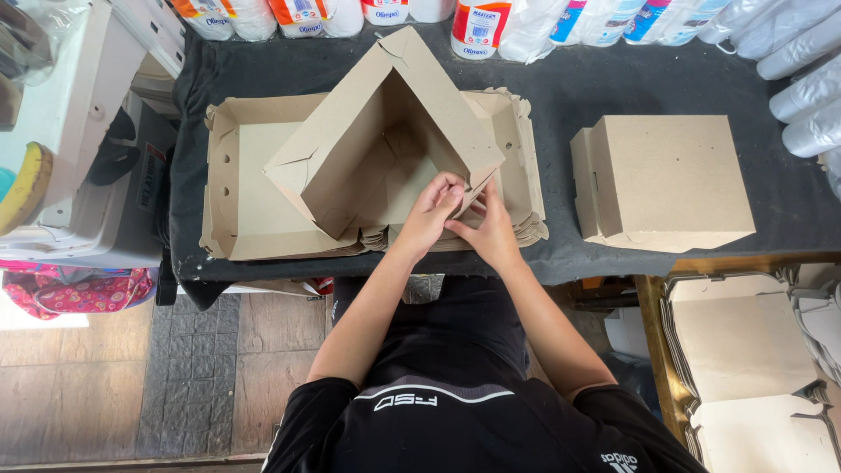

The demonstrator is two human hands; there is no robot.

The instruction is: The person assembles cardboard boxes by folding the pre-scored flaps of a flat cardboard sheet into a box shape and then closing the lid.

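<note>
Both hands — left hand (432,208), right hand (483,225) — pinch shut on the half-folded brown cardboard box's (385,140) stiff corner flap.

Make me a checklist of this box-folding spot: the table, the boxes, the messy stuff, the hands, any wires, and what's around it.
Surface: table covered with a dark cloth.
Job's things: half-folded cardboard box, tilted on a stack of flat cardboard; finished box closed, standing apart to one side.
Clutter: plastic-wrapped paper rolls along the far edge.
Grippers: left hand and right hand touch each other, both pinching the box's near corner.
Cables: nothing seen.
Surroundings: more flat cardboard stacked low beside the table; flowered bag on the floor.
</note>
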